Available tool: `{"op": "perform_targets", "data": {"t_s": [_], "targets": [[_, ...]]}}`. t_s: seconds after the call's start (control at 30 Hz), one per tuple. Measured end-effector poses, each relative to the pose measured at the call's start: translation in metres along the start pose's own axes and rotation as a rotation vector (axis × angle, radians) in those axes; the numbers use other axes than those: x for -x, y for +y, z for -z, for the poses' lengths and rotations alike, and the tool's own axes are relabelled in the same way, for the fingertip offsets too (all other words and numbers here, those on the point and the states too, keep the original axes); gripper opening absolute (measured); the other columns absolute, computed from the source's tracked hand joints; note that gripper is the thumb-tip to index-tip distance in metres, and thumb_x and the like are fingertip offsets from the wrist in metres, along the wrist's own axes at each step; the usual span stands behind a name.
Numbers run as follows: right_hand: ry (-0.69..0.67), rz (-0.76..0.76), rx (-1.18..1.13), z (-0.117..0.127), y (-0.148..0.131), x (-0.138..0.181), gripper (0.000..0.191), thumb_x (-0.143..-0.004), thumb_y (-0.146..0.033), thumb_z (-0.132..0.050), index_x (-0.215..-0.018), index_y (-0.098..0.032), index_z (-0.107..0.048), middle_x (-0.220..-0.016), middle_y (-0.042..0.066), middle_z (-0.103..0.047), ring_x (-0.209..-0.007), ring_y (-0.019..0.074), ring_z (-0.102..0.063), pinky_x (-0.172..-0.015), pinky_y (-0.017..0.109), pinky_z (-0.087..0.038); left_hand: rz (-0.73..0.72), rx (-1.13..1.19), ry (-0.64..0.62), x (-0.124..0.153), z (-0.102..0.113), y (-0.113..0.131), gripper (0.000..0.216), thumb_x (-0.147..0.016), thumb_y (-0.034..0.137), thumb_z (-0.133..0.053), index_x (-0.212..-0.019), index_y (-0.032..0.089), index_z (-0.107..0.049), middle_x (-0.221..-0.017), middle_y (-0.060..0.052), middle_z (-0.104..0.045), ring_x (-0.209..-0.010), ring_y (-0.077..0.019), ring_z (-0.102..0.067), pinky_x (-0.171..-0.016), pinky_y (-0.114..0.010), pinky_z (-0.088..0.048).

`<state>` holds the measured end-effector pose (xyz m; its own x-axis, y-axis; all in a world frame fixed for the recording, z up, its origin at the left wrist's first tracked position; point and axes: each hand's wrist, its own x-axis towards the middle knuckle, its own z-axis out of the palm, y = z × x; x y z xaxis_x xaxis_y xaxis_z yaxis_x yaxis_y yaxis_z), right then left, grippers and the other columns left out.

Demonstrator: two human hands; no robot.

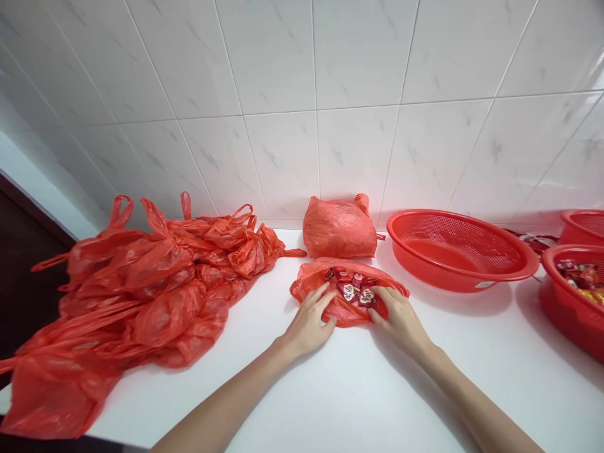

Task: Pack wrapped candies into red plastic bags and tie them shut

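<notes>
In the head view, an open red plastic bag (306,272) lies on the white table with its mouth spread wide. Inside it are several small wrapped candies (349,291), dark red with white labels. My left hand (309,319) grips the left side of the bag, its fingers over the rim and its thumb near the front edge. On the right side, my right hand (401,316) holds the rim, fingertips reaching in beside the candies. The bag hides part of the candies below the top layer.
A full red bag (338,228) stands behind, against the tiled wall. Many tied red bags (160,296) are heaped at left. To the right are a red mesh basket (462,248) and a red basin (570,308) with wrapped sweets, another basin (585,228) behind it.
</notes>
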<state>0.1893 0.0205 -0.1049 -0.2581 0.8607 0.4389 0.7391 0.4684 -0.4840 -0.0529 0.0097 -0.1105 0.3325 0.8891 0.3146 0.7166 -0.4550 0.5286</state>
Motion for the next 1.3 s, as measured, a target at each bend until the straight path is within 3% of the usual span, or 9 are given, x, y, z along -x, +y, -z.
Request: {"op": "perform_targets", "data": {"t_s": [0.13,0.27,0.37,0.47,0.6,0.7,0.83,1.0,1.3], "targets": [[-0.007,-0.009,0.097,-0.002,0.004,0.001,0.036,-0.084,-0.024,-0.055,-0.118,-0.016,-0.063,-0.112,0.014,-0.074,-0.103,0.0312,-0.068,-0.087,0.043,-0.053,-0.012,-0.059,0.003,-0.003,0.001,-0.002,0.042,-0.081,0.019,-0.064,-0.123,0.016,-0.070,-0.133,-0.016,-0.067,-0.126,-0.0339,-0.060,-0.109,-0.056,-0.046],[0.018,-0.017,0.220,-0.002,0.006,0.000,0.036,-0.088,-0.027,-0.053,-0.121,-0.016,-0.062,-0.110,0.014,-0.074,-0.101,0.0307,-0.069,-0.088,0.043,-0.049,-0.073,-0.038,0.082,-0.005,0.005,0.004,0.019,-0.088,0.024,-0.060,-0.098,0.019,-0.075,-0.099,-0.008,-0.077,-0.097,-0.0259,-0.069,-0.106,-0.052,-0.046],[0.041,-0.048,0.267,-0.001,0.008,-0.001,0.031,-0.091,-0.030,-0.050,-0.117,-0.017,-0.062,-0.108,0.014,-0.075,-0.099,0.0303,-0.069,-0.085,0.041,-0.047,-0.031,0.052,0.112,-0.006,0.008,0.008,0.029,-0.097,0.030,-0.049,-0.088,0.020,-0.075,-0.091,-0.006,-0.077,-0.090,-0.0227,-0.070,-0.091,-0.040,-0.053],[0.027,-0.077,0.254,0.002,0.007,-0.002,0.029,-0.093,-0.032,-0.046,-0.113,-0.017,-0.062,-0.108,0.014,-0.075,-0.098,0.0300,-0.069,-0.082,0.040,-0.046,0.017,0.053,0.118,-0.005,0.009,0.009,0.026,-0.095,0.028,-0.050,-0.095,0.021,-0.075,-0.092,-0.005,-0.078,-0.086,-0.0210,-0.072,-0.084,-0.035,-0.055],[0.032,-0.096,0.243,0.003,0.007,-0.002,0.040,-0.092,-0.033,-0.046,-0.126,-0.015,-0.056,-0.110,0.016,-0.074,-0.101,0.0316,-0.069,-0.083,0.041,-0.045,0.035,0.013,0.086,-0.004,0.008,0.008,0.030,-0.085,0.020,-0.057,-0.110,0.022,-0.074,-0.076,-0.002,-0.075,-0.078,-0.0211,-0.072,-0.085,-0.036,-0.057],[0.017,-0.113,0.246,0.002,0.006,-0.002,0.046,-0.091,-0.034,-0.047,-0.132,-0.014,-0.052,-0.112,0.017,-0.074,-0.104,0.0327,-0.068,-0.086,0.042,-0.044,0.002,0.063,0.065,-0.002,0.008,0.008,0.047,-0.080,0.015,-0.059,-0.125,0.023,-0.068,-0.105,-0.005,-0.079,-0.101,-0.0243,-0.073,-0.096,-0.039,-0.056],[-0.009,-0.123,0.254,0.003,0.005,-0.002,0.050,-0.091,-0.036,-0.048,-0.134,-0.011,-0.051,-0.118,0.019,-0.071,-0.107,0.0335,-0.066,-0.089,0.043,-0.043,-0.008,0.112,-0.040,-0.001,0.009,0.008,0.065,-0.076,0.011,-0.059,-0.139,0.022,-0.059,-0.143,-0.008,-0.063,-0.132,-0.0275,-0.060,-0.113,-0.043,-0.048],[-0.021,-0.109,0.266,0.003,0.005,-0.003,0.056,-0.087,-0.038,-0.056,-0.137,-0.012,-0.051,-0.125,0.020,-0.068,-0.110,0.0336,-0.064,-0.091,0.043,-0.043,0.052,0.117,-0.154,-0.001,0.009,0.009,0.074,-0.077,0.012,-0.057,-0.150,0.018,-0.047,-0.152,-0.010,-0.054,-0.139,-0.0286,-0.053,-0.118,-0.046,-0.043],[-0.121,-0.073,0.197,0.005,0.004,-0.001,0.072,-0.080,-0.043,-0.065,-0.144,-0.015,-0.047,-0.128,0.020,-0.068,-0.117,0.0356,-0.062,-0.092,0.044,-0.040,0.037,0.169,-0.128,-0.003,0.007,0.004,0.082,-0.075,0.010,-0.057,-0.155,0.018,-0.039,-0.154,-0.010,-0.051,-0.142,-0.0286,-0.050,-0.121,-0.047,-0.039]]}}
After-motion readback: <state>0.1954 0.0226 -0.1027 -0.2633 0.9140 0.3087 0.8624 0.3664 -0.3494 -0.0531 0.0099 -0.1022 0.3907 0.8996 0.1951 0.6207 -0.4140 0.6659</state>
